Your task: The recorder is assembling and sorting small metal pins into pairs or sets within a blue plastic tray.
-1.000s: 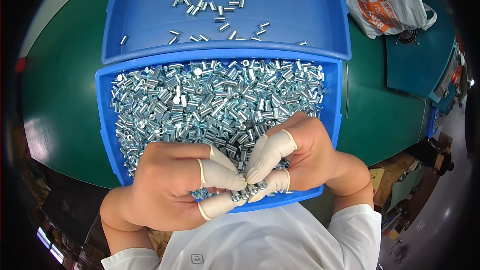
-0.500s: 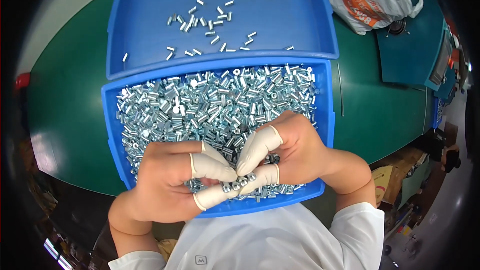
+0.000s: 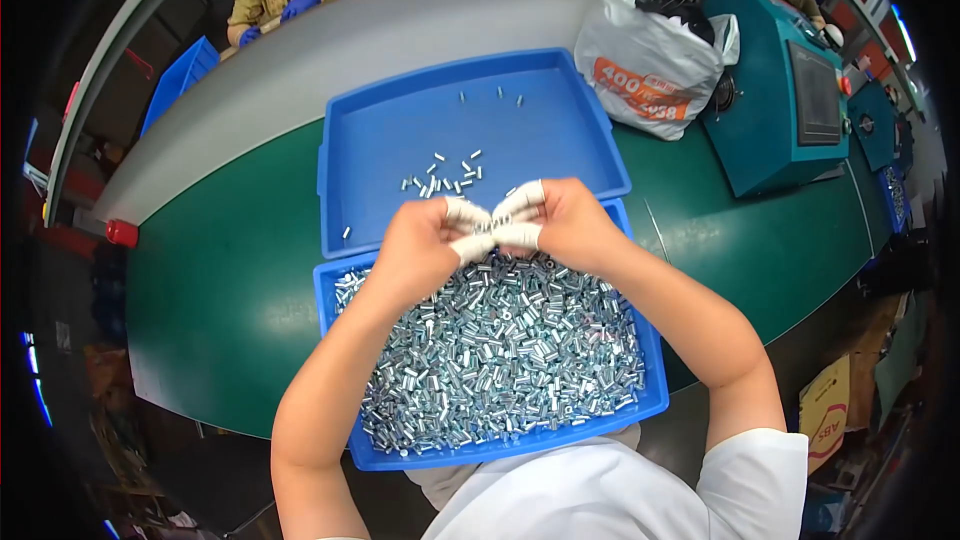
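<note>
My left hand and my right hand meet fingertip to fingertip over the border between two blue trays. White finger cots cover the thumbs and forefingers. Pinched between them is a short row of small silver metal sleeves that look like rivet nuts, partly hidden by the fingers. Below my hands, the near tray is filled with a thick layer of the same loose sleeves. The far tray holds a scattered group of sleeves near its front and a few farther back.
A white plastic bag stands right of the far tray, beside a teal machine with a screen. A red object sits at the green table's left edge. Across a grey divider, people in blue gloves are at work.
Both hands have moved forward from the near tray's front to the trays' border, still pinching the sleeves together. The view has tilted up, bringing the divider and the people beyond into sight.
</note>
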Demonstrator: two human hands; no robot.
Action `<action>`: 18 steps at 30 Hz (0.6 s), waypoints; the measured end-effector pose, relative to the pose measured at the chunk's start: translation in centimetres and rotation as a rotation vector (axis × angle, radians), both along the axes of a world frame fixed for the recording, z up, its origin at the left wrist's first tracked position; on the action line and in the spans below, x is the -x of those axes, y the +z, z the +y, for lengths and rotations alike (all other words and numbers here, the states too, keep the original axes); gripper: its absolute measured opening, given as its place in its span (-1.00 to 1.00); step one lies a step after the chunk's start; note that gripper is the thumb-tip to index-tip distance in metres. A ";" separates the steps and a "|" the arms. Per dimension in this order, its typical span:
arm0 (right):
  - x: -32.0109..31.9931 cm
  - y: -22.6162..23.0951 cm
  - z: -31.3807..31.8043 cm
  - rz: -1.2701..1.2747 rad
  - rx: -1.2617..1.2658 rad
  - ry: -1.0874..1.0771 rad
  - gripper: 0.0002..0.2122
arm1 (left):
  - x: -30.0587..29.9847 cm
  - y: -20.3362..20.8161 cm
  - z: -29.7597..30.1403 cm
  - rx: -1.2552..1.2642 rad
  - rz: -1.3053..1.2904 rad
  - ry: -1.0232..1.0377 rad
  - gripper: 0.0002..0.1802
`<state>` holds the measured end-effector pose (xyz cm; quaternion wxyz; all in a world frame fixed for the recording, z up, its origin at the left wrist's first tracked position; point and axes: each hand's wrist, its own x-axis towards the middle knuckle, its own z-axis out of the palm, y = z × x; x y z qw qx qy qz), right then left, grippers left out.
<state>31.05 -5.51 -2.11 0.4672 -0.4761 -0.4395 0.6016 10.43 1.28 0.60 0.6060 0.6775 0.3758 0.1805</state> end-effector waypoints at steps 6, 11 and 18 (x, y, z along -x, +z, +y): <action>-2.6 1.2 -0.3 -1.084 -0.499 -0.239 -0.58 | 0.3 -0.9 2.5 -0.610 0.151 0.146 -0.54; -1.8 3.5 -8.1 -1.075 -0.462 0.129 -0.63 | 6.5 2.4 -5.8 -0.745 0.262 -0.093 -0.55; 1.7 3.6 -10.5 -1.307 -0.385 0.386 -0.51 | 8.0 3.2 -11.1 -0.795 0.614 -0.294 -0.34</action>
